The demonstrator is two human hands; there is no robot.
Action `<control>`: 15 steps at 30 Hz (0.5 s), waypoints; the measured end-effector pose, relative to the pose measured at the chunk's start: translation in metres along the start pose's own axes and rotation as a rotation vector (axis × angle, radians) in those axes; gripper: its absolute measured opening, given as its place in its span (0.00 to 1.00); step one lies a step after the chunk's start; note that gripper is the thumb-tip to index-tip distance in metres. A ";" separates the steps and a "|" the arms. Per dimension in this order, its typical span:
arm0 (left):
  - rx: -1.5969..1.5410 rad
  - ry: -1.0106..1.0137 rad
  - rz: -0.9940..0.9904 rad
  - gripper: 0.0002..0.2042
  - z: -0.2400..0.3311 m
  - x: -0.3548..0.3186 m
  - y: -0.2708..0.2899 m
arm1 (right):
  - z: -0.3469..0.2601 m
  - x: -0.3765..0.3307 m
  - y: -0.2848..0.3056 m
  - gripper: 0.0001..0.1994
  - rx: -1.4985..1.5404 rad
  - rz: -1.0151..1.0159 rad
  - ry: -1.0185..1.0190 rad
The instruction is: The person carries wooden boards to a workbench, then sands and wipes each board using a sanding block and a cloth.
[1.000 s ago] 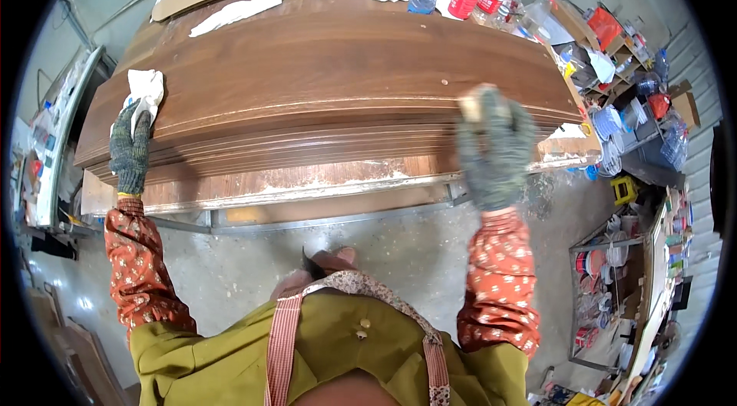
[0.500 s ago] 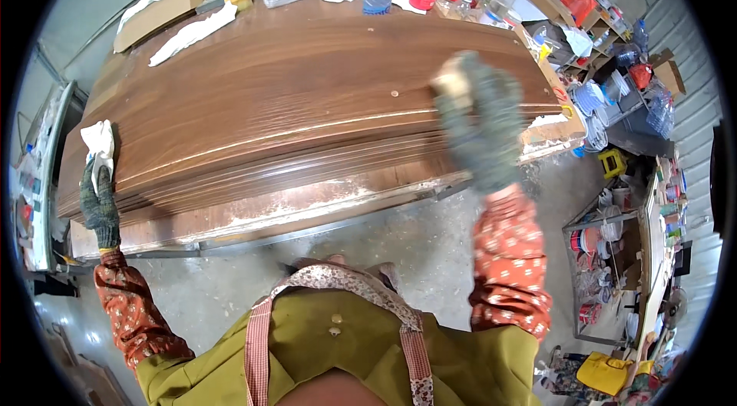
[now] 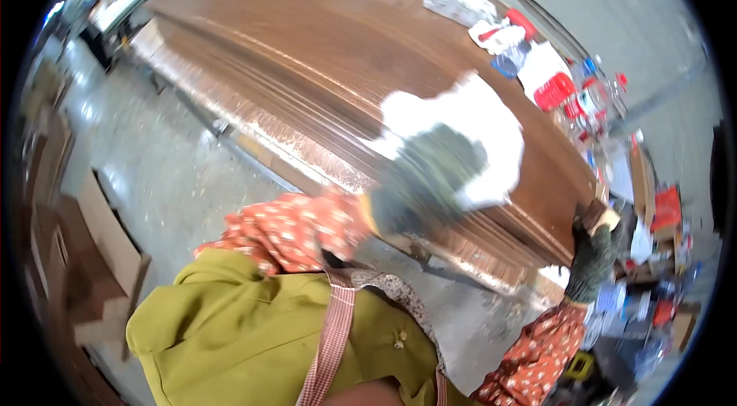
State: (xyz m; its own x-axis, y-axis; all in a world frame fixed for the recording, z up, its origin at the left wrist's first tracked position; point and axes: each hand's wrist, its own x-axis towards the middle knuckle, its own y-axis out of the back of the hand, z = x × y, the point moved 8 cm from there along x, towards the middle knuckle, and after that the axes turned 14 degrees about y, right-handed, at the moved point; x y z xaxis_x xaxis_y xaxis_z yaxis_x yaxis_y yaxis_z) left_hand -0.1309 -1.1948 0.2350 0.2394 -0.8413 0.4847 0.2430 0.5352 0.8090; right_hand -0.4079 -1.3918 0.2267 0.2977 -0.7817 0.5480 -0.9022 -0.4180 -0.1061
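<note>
on the head view, label by label:
left hand (image 3: 426, 183): gloved, blurred, lying flat over the white cloth (image 3: 468, 125) and pressing it onto the brown panel (image 3: 307, 45); grip unclear.
right hand (image 3: 595, 248): gloved, curling round a small tan block (image 3: 609, 219) at the panel's near corner.
packages: red container (image 3: 554, 91) and white wrappers (image 3: 499, 36) sitting along the far edge, clear of the wiped face.

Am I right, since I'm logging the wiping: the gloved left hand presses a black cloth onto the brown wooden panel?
Not quite. In the head view the cloth under the gloved left hand is white, not black. The rest holds: the hand presses it onto the brown wooden panel.
</note>
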 end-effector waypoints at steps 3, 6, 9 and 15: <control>-0.083 -0.253 0.297 0.17 0.051 -0.023 -0.031 | 0.002 0.002 -0.021 0.36 0.083 -0.080 -0.060; 0.094 -0.283 0.412 0.25 0.016 -0.043 -0.032 | -0.003 0.000 -0.028 0.35 0.096 -0.128 -0.137; 0.362 -0.089 0.306 0.24 -0.075 -0.037 0.026 | -0.015 -0.004 -0.027 0.33 0.102 -0.186 -0.143; 0.178 1.082 0.786 0.21 -0.336 -0.167 0.164 | -0.047 0.008 -0.108 0.26 -0.457 -0.666 0.258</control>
State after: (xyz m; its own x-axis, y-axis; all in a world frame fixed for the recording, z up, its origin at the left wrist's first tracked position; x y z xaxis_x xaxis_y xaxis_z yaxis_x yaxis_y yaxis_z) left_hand 0.1843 -0.9407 0.1748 0.8932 0.2066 0.3994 -0.4043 0.7577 0.5123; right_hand -0.3230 -1.3306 0.2816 0.7815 -0.2856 0.5548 -0.6174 -0.4821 0.6215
